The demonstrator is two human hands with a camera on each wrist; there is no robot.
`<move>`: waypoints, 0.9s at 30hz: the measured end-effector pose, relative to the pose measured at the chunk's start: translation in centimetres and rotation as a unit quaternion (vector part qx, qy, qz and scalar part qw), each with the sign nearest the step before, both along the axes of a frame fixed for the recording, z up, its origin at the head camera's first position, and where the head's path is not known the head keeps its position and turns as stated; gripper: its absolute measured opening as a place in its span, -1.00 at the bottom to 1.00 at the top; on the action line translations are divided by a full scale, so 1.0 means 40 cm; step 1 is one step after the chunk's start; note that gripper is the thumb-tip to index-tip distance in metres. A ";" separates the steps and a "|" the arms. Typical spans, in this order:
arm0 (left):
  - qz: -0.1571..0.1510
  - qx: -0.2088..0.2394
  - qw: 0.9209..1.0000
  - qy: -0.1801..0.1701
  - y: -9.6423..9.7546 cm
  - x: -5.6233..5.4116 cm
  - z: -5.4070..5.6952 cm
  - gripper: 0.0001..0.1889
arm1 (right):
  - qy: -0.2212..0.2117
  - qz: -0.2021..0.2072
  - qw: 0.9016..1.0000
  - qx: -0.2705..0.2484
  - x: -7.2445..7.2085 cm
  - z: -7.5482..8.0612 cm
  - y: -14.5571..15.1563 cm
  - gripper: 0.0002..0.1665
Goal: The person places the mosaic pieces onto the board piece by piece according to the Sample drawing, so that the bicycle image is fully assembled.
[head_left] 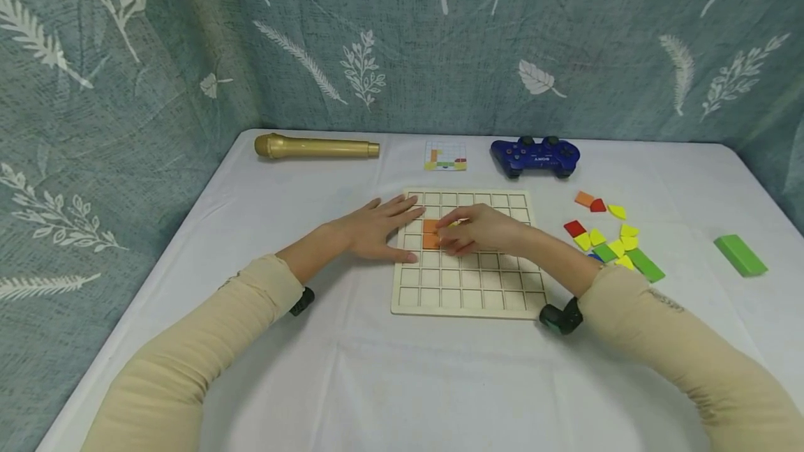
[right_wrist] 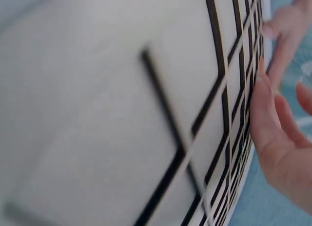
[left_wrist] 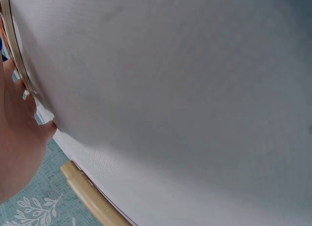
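Observation:
My left hand [head_left: 380, 229] lies with fingers spread over the left edge of a pale gridded board [head_left: 467, 304]; the thumb rests on a lower square. In the left wrist view, that hand [left_wrist: 22, 133] shows at the board's edge. My right hand [head_left: 480, 230] reaches over the board from the right with bent fingers. Its fingertips are right at two orange tiles [head_left: 430, 226], set one above the other. A bit of yellow tile [head_left: 453, 224] shows among the fingers; I cannot tell if they pinch it. The right wrist view shows the fingertips of this hand [right_wrist: 278, 138] low against the grid.
Right of the board lie loose red, yellow, green and orange tiles [head_left: 645, 265], with a green block [head_left: 741, 255] farther right. Behind the board are a gold microphone [head_left: 320, 148], a small pattern card [head_left: 445, 156] and a blue game controller [head_left: 535, 157]. A patterned curtain [head_left: 402, 40] hangs behind.

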State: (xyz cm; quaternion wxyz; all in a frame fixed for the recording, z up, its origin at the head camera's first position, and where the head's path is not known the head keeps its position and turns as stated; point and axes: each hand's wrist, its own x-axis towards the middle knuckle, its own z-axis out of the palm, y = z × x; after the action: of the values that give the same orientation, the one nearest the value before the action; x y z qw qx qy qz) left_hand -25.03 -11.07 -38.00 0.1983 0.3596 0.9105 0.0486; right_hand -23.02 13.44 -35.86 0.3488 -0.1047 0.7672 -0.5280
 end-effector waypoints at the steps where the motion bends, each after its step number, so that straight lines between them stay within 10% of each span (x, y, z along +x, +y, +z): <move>1: 0.000 0.001 1.000 0.000 0.000 0.000 0.000 -0.02 | -0.008 0.011 1.000 -0.006 -0.003 0.000 0.013 -0.52; 7: -0.003 0.001 1.000 0.002 -0.002 0.000 0.000 -0.03 | -0.034 0.028 0.998 -0.036 -0.019 0.000 0.098 -0.44; 27: 0.001 0.000 1.000 0.002 0.000 0.003 0.003 -0.01 | -0.016 -0.118 0.992 -0.052 -0.073 0.028 0.395 -0.28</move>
State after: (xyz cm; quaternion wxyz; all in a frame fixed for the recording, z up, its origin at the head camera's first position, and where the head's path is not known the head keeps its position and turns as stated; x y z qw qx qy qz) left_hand -24.90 -11.08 -37.87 0.1960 0.3585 0.9115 0.0481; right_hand -25.95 29.24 -34.73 0.2904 -0.0228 0.7400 -0.6062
